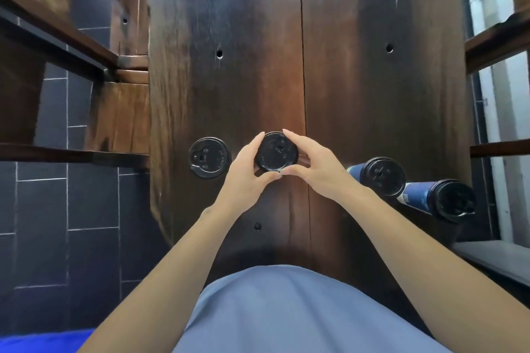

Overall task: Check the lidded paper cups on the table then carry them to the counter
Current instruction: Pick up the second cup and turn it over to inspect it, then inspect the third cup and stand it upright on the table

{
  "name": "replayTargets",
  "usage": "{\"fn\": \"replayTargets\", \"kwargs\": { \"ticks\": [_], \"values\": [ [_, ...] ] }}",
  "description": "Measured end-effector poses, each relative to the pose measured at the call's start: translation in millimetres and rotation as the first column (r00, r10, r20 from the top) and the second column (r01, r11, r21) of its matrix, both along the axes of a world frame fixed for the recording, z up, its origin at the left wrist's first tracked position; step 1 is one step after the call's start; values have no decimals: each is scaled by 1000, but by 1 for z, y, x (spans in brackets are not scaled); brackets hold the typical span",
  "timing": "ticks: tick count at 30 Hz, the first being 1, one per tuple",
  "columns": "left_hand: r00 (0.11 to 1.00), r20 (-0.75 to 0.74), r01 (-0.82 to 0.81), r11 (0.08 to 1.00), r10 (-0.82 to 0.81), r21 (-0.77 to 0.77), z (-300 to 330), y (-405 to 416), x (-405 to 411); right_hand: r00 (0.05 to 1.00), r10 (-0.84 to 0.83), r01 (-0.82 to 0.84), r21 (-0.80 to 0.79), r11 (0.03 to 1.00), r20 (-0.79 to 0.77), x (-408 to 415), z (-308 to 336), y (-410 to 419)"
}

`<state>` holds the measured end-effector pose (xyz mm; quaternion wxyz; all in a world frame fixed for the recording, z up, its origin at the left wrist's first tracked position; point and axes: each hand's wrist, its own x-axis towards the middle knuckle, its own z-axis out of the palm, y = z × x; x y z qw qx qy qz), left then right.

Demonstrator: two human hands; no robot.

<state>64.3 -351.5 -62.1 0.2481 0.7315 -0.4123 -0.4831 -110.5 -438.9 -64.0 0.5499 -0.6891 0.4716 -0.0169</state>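
Observation:
Several paper cups with black lids stand on a dark wooden table. The middle cup is seen from straight above, so only its lid shows. My left hand and my right hand both grip this lid's rim, fingers at the far edge and thumbs at the near edge. Left of them stands another cup, untouched. On the right, two blue cups show their blue walls near the table's right edge.
Wooden benches or shelves run along the left over a dark tiled floor. A window with wooden bars lines the right side. The far part of the table holds no objects.

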Motion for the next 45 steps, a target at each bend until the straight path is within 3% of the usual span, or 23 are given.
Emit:
{"fn": "replayTargets", "kwargs": {
  "ticks": [8,15,18,21,23,26,31,34,40,45],
  "values": [
    [999,39,-16,1000,15,26,-7,7,-7,1000,-5,5,-13,1000,-26,0,-15,9],
    [994,76,71,993,-78,96,17,-5,-8,998,5,-5,-2,1000,-59,0,-5,4],
    [953,240,170,982,-184,79,47,-10,-15,997,-29,27,-33,999,-69,-6,11,4],
    [914,369,220,970,-168,-103,77,-11,-34,993,-118,110,-191,976,-31,-33,32,7],
    [934,328,227,947,-145,-229,88,-14,-53,984,-163,132,-334,933,-67,-60,43,10],
    [944,254,276,930,-213,-245,83,-23,-89,961,-203,108,-421,901,-188,-109,51,12],
    [887,157,437,899,-434,15,51,-45,-142,932,-23,-60,-218,974,-362,-166,38,9],
    [881,74,459,882,-468,110,38,-56,-162,939,7,-69,-167,983,-345,-176,26,2],
    [959,-217,227,954,-184,195,16,-65,-167,976,-11,-18,-129,991,-219,-182,20,-23],
    [940,-334,-11,984,72,180,19,-72,-158,976,-105,102,-22,994,-191,-174,20,-45]
  ]
}}
